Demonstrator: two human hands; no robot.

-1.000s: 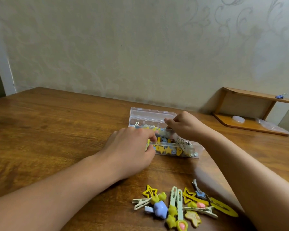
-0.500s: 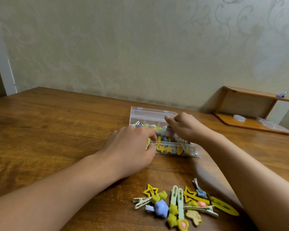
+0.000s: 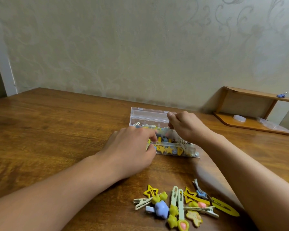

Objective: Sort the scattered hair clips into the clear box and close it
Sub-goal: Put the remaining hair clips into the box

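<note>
A domestic room, probably a home. A brown varnished wooden table (image 3: pixel 57 124) stands against a wall covered in pale beige wallpaper with a scrolling floral pattern (image 3: pixel 140 47). A small wooden corner shelf (image 3: pixel 250 112) rests at the table's far right, holding minor household items.

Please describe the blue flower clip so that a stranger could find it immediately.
On the wooden table, look at the loose clip pile nearest the camera. The blue flower clip lies at its lower left. It is the only puffy, pale blue piece among yellow and green ones.

clear box (image 3: pixel 150 116), yellow star clips (image 3: pixel 151 191), brown table (image 3: pixel 57 122)
</note>
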